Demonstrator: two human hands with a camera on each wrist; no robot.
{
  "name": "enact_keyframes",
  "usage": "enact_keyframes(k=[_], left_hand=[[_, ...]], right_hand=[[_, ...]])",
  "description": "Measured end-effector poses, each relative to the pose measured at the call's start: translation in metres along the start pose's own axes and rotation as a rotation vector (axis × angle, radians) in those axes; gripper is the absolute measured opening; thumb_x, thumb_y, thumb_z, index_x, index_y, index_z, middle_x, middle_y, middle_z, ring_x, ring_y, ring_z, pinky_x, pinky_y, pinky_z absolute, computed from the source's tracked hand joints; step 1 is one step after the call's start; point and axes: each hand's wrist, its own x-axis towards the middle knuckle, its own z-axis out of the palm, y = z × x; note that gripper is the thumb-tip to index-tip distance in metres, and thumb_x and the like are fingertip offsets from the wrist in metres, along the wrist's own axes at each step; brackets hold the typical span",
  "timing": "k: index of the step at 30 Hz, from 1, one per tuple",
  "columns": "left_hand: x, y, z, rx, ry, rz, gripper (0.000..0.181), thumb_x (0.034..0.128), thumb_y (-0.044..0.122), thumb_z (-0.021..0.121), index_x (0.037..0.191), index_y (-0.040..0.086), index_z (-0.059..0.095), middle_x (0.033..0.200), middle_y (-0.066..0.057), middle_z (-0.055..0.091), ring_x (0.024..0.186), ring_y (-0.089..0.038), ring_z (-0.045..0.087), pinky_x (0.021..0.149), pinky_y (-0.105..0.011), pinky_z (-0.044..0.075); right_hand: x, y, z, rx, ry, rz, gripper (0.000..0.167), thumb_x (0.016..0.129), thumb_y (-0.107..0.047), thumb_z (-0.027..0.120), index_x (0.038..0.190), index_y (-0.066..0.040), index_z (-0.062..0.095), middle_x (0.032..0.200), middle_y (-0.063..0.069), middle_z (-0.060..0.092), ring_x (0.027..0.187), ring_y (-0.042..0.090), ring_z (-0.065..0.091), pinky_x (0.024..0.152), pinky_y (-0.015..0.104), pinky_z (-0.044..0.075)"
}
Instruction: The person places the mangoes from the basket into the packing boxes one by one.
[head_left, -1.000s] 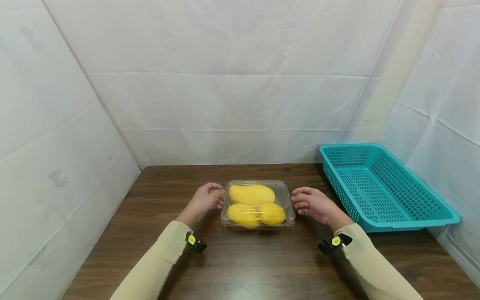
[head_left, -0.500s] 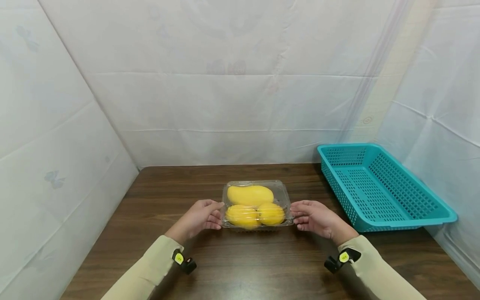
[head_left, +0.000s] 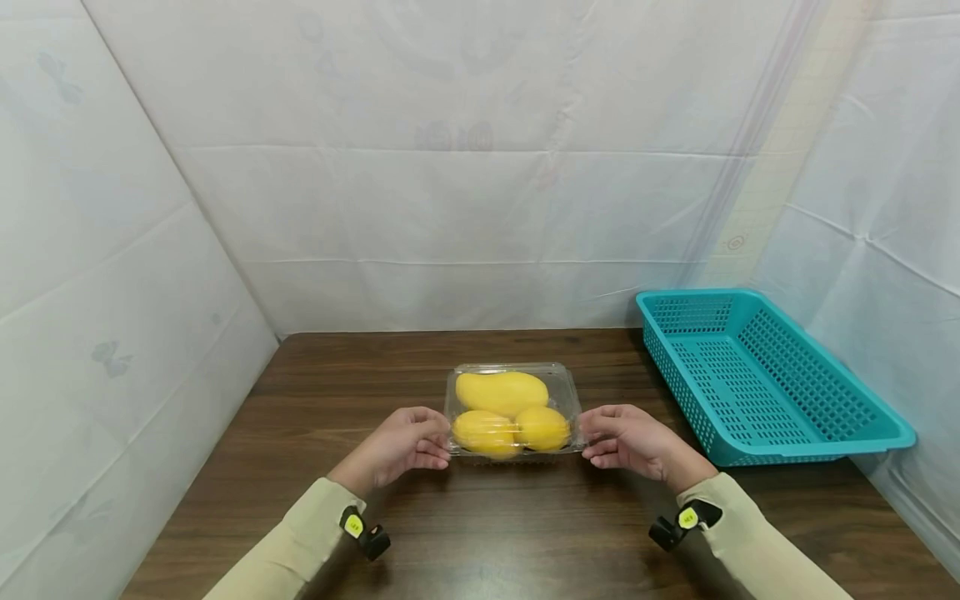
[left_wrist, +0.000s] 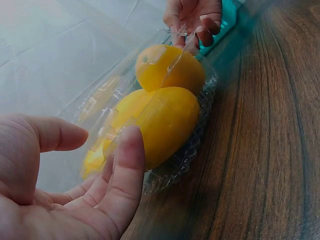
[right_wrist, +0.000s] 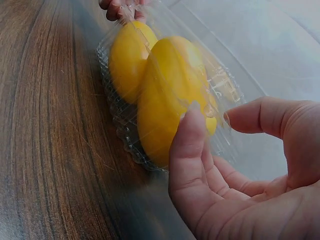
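Observation:
A clear plastic clamshell container (head_left: 564, 392) lies on the table with its lid down. Inside are yellow mangoes: a long one (head_left: 502, 392) at the back and two rounder ones, left (head_left: 483, 432) and right (head_left: 543, 428), in front. My left hand (head_left: 405, 446) holds the container's near left corner at the rim, thumb above and fingers lower. At the near right corner, my right hand (head_left: 628, 440) pinches the rim the same way. Both wrist views show thumb and fingers (left_wrist: 129, 165) bent about the clear edge; exact contact is hard to see through the plastic.
A teal plastic basket (head_left: 817, 450) with perforated walls stands at the right, holding nothing. The dark wooden table (head_left: 510, 533) meets white cloth walls (head_left: 450, 208) at the back and sides.
Both hands have come from beside the container down to its near corners, and their fingers have closed in on the rim. The container stays about where it was.

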Motion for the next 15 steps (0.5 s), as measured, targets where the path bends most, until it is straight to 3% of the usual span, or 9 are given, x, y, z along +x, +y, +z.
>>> enact_keyframes(k=[15], left_hand=[[-0.0027, 0.0012, 0.0006, -0.026, -0.038, 0.004, 0.045, 0.0978, 0.006, 0.064, 0.134, -0.008, 0.040, 0.089, -0.010, 0.067, 0.077, -0.017, 0.070, 0.075, -0.030, 0.065]], right_hand=[[0.0026, 0.0042, 0.0003, 0.024, -0.032, -0.017, 0.044, 0.096, -0.008, 0.065, 0.134, 0.007, 0.047, 0.097, 0.009, 0.070, 0.081, 0.017, 0.069, 0.077, 0.028, 0.064]])
